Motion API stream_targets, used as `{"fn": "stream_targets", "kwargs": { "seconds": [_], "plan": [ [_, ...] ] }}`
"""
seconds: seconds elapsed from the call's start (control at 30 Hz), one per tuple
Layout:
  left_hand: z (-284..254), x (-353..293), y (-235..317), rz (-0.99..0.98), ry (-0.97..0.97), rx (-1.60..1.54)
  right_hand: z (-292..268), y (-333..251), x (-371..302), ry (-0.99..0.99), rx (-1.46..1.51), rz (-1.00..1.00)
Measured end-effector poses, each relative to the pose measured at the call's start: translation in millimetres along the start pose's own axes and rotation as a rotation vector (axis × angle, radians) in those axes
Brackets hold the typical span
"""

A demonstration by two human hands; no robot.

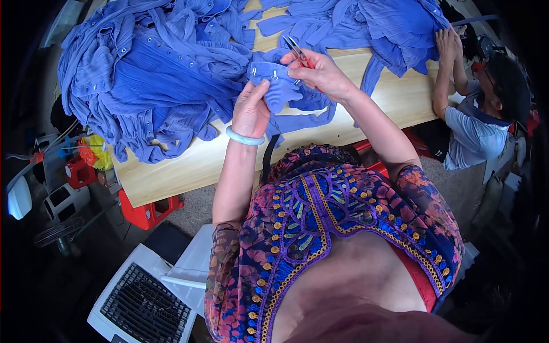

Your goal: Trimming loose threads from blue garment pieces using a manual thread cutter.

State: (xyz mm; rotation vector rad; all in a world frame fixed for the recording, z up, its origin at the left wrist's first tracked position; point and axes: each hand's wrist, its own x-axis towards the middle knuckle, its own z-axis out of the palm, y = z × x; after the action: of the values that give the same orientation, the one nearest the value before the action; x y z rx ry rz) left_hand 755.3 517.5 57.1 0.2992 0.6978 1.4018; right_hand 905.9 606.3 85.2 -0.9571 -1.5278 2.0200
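My left hand [250, 107], with a pale bangle [245, 136] at the wrist, pinches the end of a blue ribbed garment piece [278, 92] between thumb and fingers. Two short whitish stitched marks show along its upper band. Close by on the right, my right hand [327, 79] is closed around red-handled thread snips [295, 48], their blades pointing up and to the left. The thumb of that hand is at the edge of the blue piece; whether it grips the cloth too, I cannot tell.
Blue garments with metal eyelets [143, 74] are heaped on the wooden table [171, 177]. Across to the right, a person [480, 114] handles another blue pile [394, 34]. A red plastic stool [150, 210] and a white air cooler [143, 297] stand below at left.
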Motion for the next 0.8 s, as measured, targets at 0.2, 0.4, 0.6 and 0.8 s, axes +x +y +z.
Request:
{"fn": "stream_targets", "kwargs": {
  "seconds": [0.2, 0.4, 0.6, 0.8],
  "plan": [
    [3.5, 4.4, -2.3, 0.037, 0.098, -0.076, 5.7, 9.0, -11.1, 0.432, -0.676, -0.371],
    [5.7, 5.4, -2.7, 0.121, 0.114, -0.072, 15.7, 10.1, -39.9, 0.288, -0.779, -0.370],
    [8.6, 4.0, -4.2, 0.126, 0.120, -0.130, 22.0, 12.8, -40.7, 0.300, -0.799, -0.378],
    [7.2, 1.5, -7.7, 0.126, 0.130, -0.130, 23.0, 18.5, -38.0, 0.319, -0.834, -0.442]
  ]
}}
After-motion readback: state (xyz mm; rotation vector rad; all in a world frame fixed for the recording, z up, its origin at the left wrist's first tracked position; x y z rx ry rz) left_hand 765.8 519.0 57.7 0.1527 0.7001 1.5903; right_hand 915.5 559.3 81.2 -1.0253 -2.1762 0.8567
